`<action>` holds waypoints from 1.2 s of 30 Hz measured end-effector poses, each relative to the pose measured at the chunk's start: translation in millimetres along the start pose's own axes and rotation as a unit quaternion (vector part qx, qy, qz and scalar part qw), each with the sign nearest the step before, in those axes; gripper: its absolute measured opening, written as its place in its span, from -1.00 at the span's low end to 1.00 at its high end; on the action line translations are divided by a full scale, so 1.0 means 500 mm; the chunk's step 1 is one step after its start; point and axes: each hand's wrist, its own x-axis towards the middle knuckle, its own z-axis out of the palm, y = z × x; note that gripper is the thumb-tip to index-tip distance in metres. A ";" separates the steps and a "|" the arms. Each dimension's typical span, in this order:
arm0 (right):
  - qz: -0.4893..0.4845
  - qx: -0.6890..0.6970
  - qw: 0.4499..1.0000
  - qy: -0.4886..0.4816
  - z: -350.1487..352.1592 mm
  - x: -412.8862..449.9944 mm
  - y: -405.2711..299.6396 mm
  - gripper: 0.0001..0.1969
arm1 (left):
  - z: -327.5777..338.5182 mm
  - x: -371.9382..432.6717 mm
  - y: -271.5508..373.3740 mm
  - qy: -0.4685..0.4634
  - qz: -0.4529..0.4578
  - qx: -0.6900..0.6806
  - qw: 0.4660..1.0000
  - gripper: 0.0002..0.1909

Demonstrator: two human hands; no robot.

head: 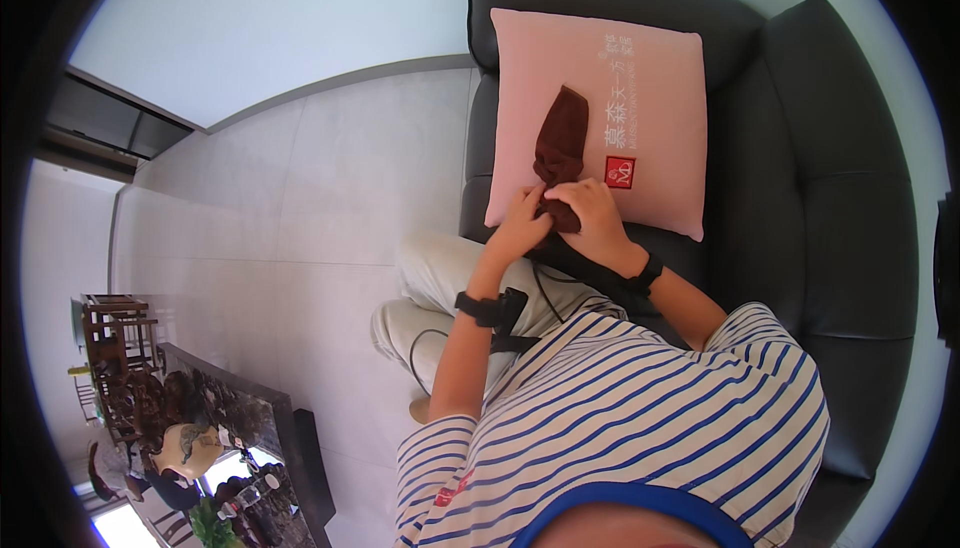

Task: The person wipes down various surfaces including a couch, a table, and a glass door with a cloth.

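A dark brown cloth [564,128] lies lengthwise on a pink cushion [660,98]. Its far part is spread fairly flat and narrows towards a blunt tip, while the middle is bunched into folds. My left hand [519,227] pinches the near end from the left, fingers bent. From the other side, my right hand [600,222] grips the same end with thumb and fingers around the folds. Both hands are almost touching each other at the cushion's near edge. Part of the cloth's near end is hidden by my fingers.
The cushion, which bears writing and a red patch, rests on a dark leather sofa [757,248]. A thin black cable [547,294] runs over my legs. Lower left, a dark stone-topped table [262,420] carries a large vase [189,450] and a plastic bottle [251,495].
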 end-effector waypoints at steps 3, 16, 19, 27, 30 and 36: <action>0.041 0.164 0.981 0.092 -0.041 0.047 -0.036 -0.52 | -0.083 -0.029 0.155 -0.076 -0.200 -0.326 0.921 -0.44; -0.054 0.329 0.941 0.065 -0.033 0.145 -0.083 -0.56 | -0.086 -0.086 0.060 0.085 -0.042 0.029 0.995 -0.37; -0.022 0.386 0.915 0.115 -0.035 0.162 -0.103 -0.54 | -0.060 -0.108 -0.002 0.152 -0.079 0.143 0.975 -0.47; 0.084 -0.121 0.971 0.190 -0.146 0.040 0.168 -0.57 | -0.050 -0.039 0.126 0.243 -0.026 0.307 0.920 -0.64; 0.190 -0.278 0.928 0.161 -0.087 -0.049 0.288 -0.56 | -0.002 0.014 0.076 0.206 0.064 0.296 0.930 -0.52; 0.169 -0.242 0.945 0.140 -0.069 -0.038 0.257 -0.51 | 0.032 0.020 -0.016 0.179 0.021 0.291 0.939 -0.42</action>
